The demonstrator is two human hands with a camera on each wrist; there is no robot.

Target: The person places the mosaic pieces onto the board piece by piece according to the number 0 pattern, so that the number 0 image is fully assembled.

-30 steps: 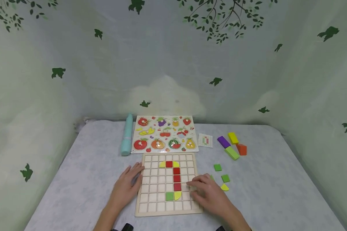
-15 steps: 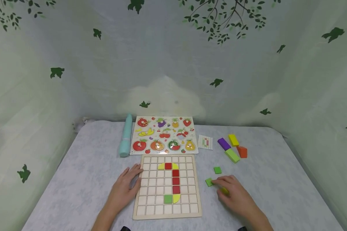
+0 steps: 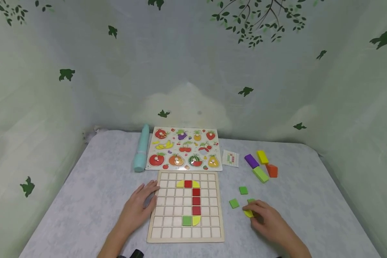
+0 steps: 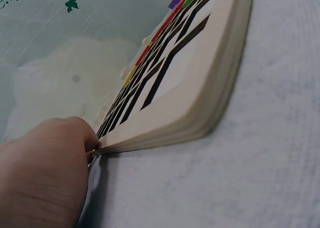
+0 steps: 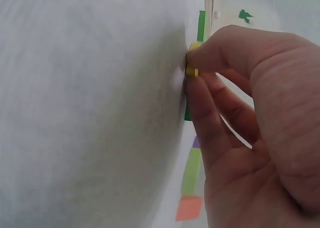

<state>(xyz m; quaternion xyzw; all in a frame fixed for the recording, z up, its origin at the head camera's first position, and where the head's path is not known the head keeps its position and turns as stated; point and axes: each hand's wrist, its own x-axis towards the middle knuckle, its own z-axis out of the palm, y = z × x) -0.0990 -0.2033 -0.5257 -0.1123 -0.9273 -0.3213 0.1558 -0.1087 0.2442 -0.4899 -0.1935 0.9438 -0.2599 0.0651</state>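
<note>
My left hand (image 3: pixel 138 205) rests at the left edge of a wooden grid board (image 3: pixel 167 233), its fingertips touching the frame; in the left wrist view it lies by the board's corner. On the board, red squares (image 3: pixel 196 201), yellow rounded pieces (image 3: pixel 196 220) and a green square (image 3: pixel 187 220) form a hooked line. Right of the board, my right hand (image 3: pixel 271 220) pinches a yellow rounded tile (image 3: pixel 248 213) between thumb and fingers, low over the table. The right wrist view shows the same yellow tile (image 5: pixel 192 71) at the fingertips. Fingers partly cover it.
Green square tiles (image 3: pixel 234 203) lie near the right hand, one partly hidden behind it. Farther back are purple (image 3: pixel 251 161), yellow, lime and orange blocks. A pattern card (image 3: pixel 230 158), a fruit puzzle board (image 3: pixel 171 154) and a teal roll (image 3: pixel 142 148) lie behind the grid board.
My right hand has moved from the board's right edge past the green tiles to the yellow rounded tile, which it now pinches. The left hand stays at the board's left edge.
</note>
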